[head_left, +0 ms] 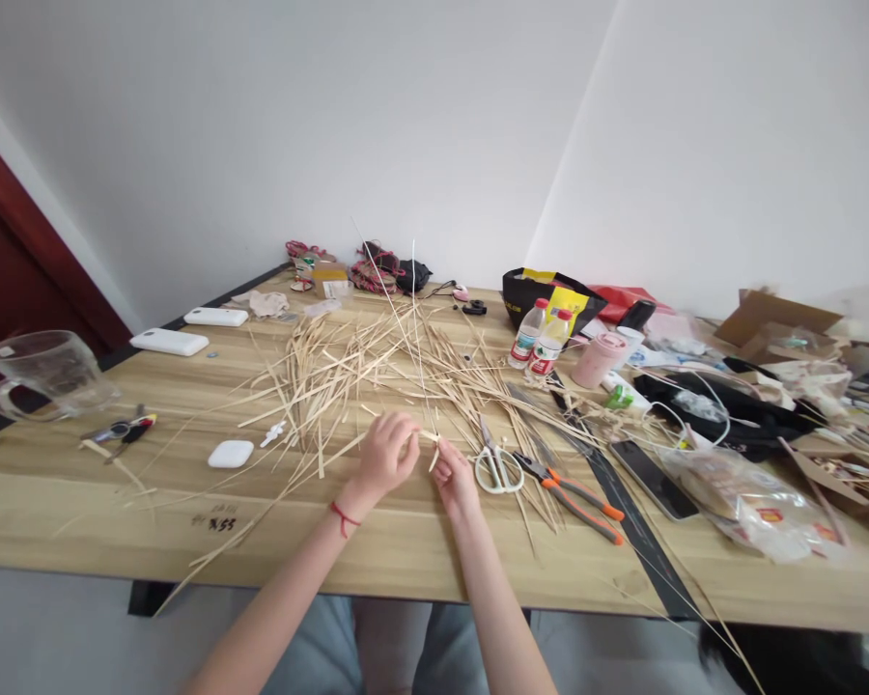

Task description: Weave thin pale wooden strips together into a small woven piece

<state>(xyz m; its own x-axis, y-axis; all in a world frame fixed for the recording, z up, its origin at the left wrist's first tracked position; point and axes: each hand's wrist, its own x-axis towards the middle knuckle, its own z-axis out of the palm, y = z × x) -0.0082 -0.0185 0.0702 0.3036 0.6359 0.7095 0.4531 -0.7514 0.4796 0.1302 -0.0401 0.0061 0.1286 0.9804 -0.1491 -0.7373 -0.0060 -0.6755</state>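
Note:
Above the front of the table, my left hand (pixel 387 454) has its fingers curled in a pinch on one end of a short pale straw strip (pixel 428 436). My right hand (pixel 455 478) pinches the strip's other end, where a small piece hangs down. Two long thin white wires (pixel 418 357) rise from about the right fingertips and spread apart toward the wall; how they join the strip is too small to tell. Beyond both hands lies a loose heap of straw strips (pixel 340 372). White-handled scissors (pixel 499 469) rest just right of my right hand, beside orange-handled pliers (pixel 575 497).
At left are a clear pitcher (pixel 50 376), a white earphone case (pixel 230 454) and two white oblong devices (pixel 170 342). Two bottles (pixel 548 345), a pink cup (pixel 600 357), a phone (pixel 653 480), plastic bags (pixel 753 497) and boxes crowd the right side.

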